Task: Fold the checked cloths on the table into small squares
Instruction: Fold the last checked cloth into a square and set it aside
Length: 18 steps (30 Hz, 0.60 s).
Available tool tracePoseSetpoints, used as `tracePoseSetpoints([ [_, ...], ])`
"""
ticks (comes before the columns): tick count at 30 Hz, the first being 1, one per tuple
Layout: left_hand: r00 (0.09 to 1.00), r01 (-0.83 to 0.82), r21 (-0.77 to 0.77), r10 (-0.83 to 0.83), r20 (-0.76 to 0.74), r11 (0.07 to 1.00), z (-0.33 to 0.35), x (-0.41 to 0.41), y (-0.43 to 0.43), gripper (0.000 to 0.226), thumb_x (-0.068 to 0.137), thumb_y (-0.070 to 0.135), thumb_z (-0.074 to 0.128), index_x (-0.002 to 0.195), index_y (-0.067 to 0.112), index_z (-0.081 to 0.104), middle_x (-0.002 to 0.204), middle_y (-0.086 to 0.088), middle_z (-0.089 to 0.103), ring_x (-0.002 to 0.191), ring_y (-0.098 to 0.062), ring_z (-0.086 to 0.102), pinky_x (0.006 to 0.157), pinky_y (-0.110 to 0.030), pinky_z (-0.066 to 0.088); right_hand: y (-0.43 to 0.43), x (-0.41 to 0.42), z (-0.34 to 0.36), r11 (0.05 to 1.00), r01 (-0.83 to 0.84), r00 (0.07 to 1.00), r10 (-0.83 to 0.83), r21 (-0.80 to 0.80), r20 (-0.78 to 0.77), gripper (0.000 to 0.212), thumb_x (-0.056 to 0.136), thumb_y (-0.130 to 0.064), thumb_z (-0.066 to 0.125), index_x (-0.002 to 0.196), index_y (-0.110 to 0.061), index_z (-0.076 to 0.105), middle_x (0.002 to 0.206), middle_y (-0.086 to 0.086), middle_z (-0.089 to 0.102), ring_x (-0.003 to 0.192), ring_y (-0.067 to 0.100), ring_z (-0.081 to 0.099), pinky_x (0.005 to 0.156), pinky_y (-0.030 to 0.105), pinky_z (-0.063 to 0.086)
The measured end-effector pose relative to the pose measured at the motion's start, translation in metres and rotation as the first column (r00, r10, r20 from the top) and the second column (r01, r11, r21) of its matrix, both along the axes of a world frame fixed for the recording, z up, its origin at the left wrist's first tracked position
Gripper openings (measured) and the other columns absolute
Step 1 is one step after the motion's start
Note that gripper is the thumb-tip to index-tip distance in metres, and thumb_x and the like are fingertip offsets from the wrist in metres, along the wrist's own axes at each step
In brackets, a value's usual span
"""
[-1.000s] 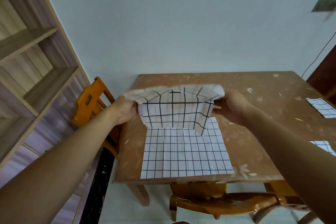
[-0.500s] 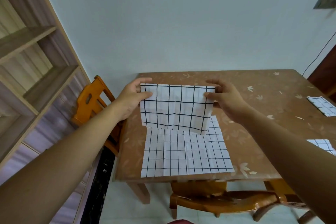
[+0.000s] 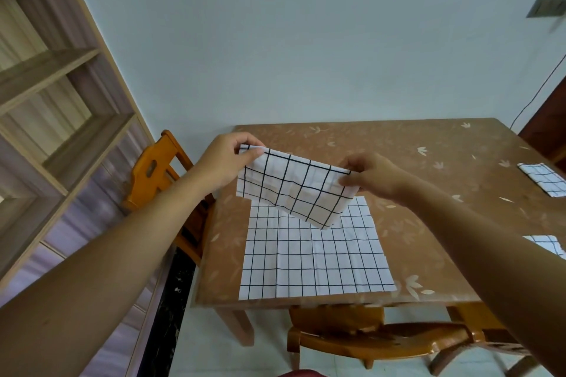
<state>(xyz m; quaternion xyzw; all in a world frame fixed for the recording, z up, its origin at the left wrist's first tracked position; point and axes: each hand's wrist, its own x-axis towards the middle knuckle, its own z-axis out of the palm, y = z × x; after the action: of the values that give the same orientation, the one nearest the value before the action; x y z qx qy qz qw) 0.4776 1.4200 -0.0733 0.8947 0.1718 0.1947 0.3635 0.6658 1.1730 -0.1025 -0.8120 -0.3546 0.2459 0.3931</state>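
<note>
A white cloth with black checks (image 3: 294, 190) hangs folded in the air above the table, tilted down to the right. My left hand (image 3: 228, 162) pinches its upper left corner. My right hand (image 3: 372, 176) pinches its upper right corner. Under it a second checked cloth (image 3: 315, 254) lies spread flat near the front edge of the brown table (image 3: 382, 144). Two more checked cloths sit at the right: a folded one (image 3: 543, 179) near the far right edge and another (image 3: 546, 245) partly hidden behind my right forearm.
An orange wooden chair (image 3: 159, 171) stands at the table's left side and another chair (image 3: 376, 337) is tucked under the front edge. Wooden shelves (image 3: 55, 95) fill the left wall. A dark cable (image 3: 539, 89) runs down the wall at the right.
The held cloth has dropped on its right side and now slants. My right hand moved down and a little right; my left hand stayed at about the same height.
</note>
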Motion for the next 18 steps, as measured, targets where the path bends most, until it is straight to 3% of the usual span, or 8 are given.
tracePoseSetpoints([
  [2, 0.999, 0.048, 0.052, -0.048, 0.008, 0.998, 0.0, 0.001, -0.003, 0.01, 0.1, 0.022, 0.064, 0.103, 0.02, 0.074, 0.091, 0.019, 0.066, 0.073, 0.019, 0.055, 0.067, -0.003, 0.039, 0.004, -0.004, 0.001, 0.993, -0.058, 0.991, 0.069, -0.104, 0.112, 0.009, 0.089, -0.01, 0.072, 0.083, -0.017, 0.069, 0.077, 0.001, 0.065, 0.074, 0.018, 0.061, 0.067, 0.031, 0.051],
  [4, 0.996, 0.086, 0.085, -0.088, 0.011, 0.993, 0.001, 0.002, -0.006, 0.011, 0.1, 0.023, 0.064, 0.102, 0.019, 0.075, 0.095, 0.018, 0.069, 0.084, 0.017, 0.059, 0.072, -0.001, 0.039, 0.009, -0.01, -0.001, 0.979, -0.103, 0.972, 0.137, -0.178, 0.193, 0.006, 0.088, -0.014, 0.073, 0.083, -0.013, 0.069, 0.074, -0.002, 0.059, 0.074, 0.018, 0.055, 0.067, 0.032, 0.043],
  [6, 0.992, 0.129, 0.107, -0.13, 0.001, 0.986, 0.0, 0.004, -0.009, 0.01, 0.1, 0.024, 0.064, 0.101, 0.02, 0.074, 0.099, 0.018, 0.07, 0.095, 0.013, 0.061, 0.079, -0.002, 0.04, 0.017, -0.018, -0.001, 0.972, -0.132, 0.961, 0.174, -0.197, 0.216, 0.003, 0.087, -0.017, 0.073, 0.087, -0.016, 0.07, 0.08, -0.001, 0.065, 0.079, 0.02, 0.059, 0.072, 0.034, 0.045],
  [8, 0.983, 0.181, 0.148, -0.18, -0.019, 0.972, 0.001, 0.006, -0.015, 0.01, 0.101, 0.024, 0.063, 0.1, 0.021, 0.073, 0.098, 0.018, 0.07, 0.097, 0.013, 0.06, 0.081, -0.002, 0.04, 0.025, -0.028, 0.001, 0.968, -0.184, 0.951, 0.219, -0.171, 0.217, 0.014, 0.089, -0.02, 0.071, 0.082, -0.031, 0.066, 0.082, -0.007, 0.067, 0.081, 0.015, 0.062, 0.073, 0.032, 0.047],
  [11, 0.978, 0.211, 0.223, -0.206, -0.043, 0.952, 0.004, 0.009, -0.023, 0.016, 0.102, 0.028, 0.061, 0.103, 0.017, 0.073, 0.101, 0.009, 0.072, 0.097, -0.001, 0.063, 0.085, -0.017, 0.047, 0.039, -0.043, 0.003, 0.966, -0.232, 0.936, 0.255, -0.118, 0.244, 0.019, 0.094, -0.023, 0.065, 0.082, -0.035, 0.058, 0.083, -0.022, 0.056, 0.084, 0.009, 0.055, 0.078, 0.027, 0.039],
  [13, 0.979, 0.205, 0.255, -0.197, -0.059, 0.945, 0.005, 0.009, -0.024, 0.018, 0.103, 0.028, 0.06, 0.104, 0.015, 0.072, 0.101, 0.002, 0.073, 0.098, -0.015, 0.065, 0.086, -0.031, 0.051, 0.042, -0.047, 0.002, 0.968, -0.22, 0.931, 0.246, -0.121, 0.272, 0.011, 0.099, -0.027, 0.061, 0.088, -0.028, 0.059, 0.085, -0.017, 0.057, 0.089, 0.014, 0.055, 0.081, 0.029, 0.038],
  [15, 0.984, 0.179, 0.265, -0.169, -0.06, 0.947, 0.005, 0.007, -0.02, 0.018, 0.103, 0.026, 0.059, 0.104, 0.013, 0.071, 0.098, 0.0, 0.072, 0.095, -0.019, 0.066, 0.085, -0.036, 0.053, 0.037, -0.042, -0.006, 0.967, -0.202, 0.938, 0.237, -0.158, 0.252, 0.019, 0.101, -0.028, 0.058, 0.083, -0.02, 0.059, 0.089, -0.003, 0.066, 0.091, 0.021, 0.059, 0.088, 0.036, 0.043],
  [18, 0.997, 0.083, 0.235, -0.082, -0.014, 0.969, 0.003, -0.002, -0.005, 0.018, 0.104, 0.024, 0.058, 0.106, 0.012, 0.071, 0.099, 0.001, 0.071, 0.095, -0.016, 0.066, 0.079, -0.021, 0.051, 0.02, -0.026, -0.015, 0.963, -0.163, 0.967, 0.199, -0.216, 0.158, 0.03, 0.097, -0.033, 0.057, 0.093, -0.005, 0.066, 0.11, 0.017, 0.072, 0.107, 0.036, 0.067, 0.094, 0.05, 0.053],
])
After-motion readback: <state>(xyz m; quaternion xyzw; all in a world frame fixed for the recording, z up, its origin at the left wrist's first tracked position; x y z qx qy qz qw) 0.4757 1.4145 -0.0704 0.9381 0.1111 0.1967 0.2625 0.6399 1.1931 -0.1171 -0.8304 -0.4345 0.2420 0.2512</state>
